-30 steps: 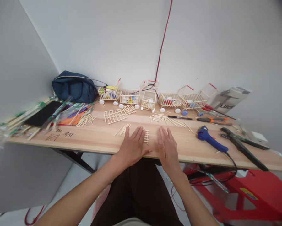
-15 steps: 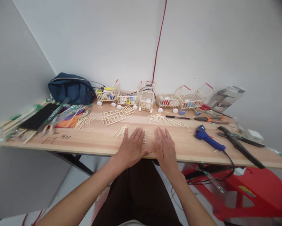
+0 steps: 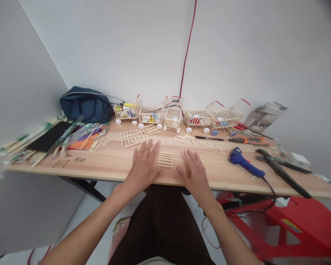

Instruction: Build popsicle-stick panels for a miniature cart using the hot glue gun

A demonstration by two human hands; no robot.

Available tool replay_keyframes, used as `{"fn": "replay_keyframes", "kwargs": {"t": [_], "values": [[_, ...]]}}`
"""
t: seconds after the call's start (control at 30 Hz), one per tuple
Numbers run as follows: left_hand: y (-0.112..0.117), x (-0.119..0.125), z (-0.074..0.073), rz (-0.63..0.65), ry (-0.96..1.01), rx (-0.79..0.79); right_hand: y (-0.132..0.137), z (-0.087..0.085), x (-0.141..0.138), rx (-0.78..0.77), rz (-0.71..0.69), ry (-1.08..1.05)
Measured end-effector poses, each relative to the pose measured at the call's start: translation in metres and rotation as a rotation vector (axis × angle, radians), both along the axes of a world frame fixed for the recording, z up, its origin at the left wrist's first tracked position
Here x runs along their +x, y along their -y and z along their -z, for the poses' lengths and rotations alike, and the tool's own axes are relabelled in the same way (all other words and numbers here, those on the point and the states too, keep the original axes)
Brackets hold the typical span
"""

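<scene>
My left hand lies flat on the wooden table near its front edge, fingers stretched out, holding nothing. My right hand rests flat beside it, fingers apart, also empty. Between the two hands lies a small ladder-like grid of wooden sticks, uncovered and touched by neither hand. A larger stick grid lies just beyond my left hand.
Several small stick carts stand along the wall. A blue glue gun with its cable lies right, with pliers and black tools further right. A dark blue bag and packets of sticks sit left. A red stool stands below right.
My left hand has slid left, off the small stick grid, which now shows fully between the hands. The right hand has shifted only slightly.
</scene>
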State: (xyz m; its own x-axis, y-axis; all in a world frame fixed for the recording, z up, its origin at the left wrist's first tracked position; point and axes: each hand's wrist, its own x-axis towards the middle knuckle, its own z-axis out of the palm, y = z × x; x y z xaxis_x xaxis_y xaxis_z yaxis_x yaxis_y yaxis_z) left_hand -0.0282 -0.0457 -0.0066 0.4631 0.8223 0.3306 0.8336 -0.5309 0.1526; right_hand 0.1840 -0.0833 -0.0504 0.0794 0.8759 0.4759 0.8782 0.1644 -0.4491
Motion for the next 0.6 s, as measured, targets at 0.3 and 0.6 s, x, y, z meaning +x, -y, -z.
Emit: {"fn": "replay_keyframes", "kwargs": {"t": [0.3,0.6], "values": [[-0.006,-0.004,0.017,-0.117,-0.008,0.118,-0.016,-0.012,-0.004,-0.146,-0.096,0.264],[-0.023,-0.005,0.008,-0.155,-0.040,0.196,-0.035,-0.031,-0.015,-0.200,-0.130,0.326]]}}
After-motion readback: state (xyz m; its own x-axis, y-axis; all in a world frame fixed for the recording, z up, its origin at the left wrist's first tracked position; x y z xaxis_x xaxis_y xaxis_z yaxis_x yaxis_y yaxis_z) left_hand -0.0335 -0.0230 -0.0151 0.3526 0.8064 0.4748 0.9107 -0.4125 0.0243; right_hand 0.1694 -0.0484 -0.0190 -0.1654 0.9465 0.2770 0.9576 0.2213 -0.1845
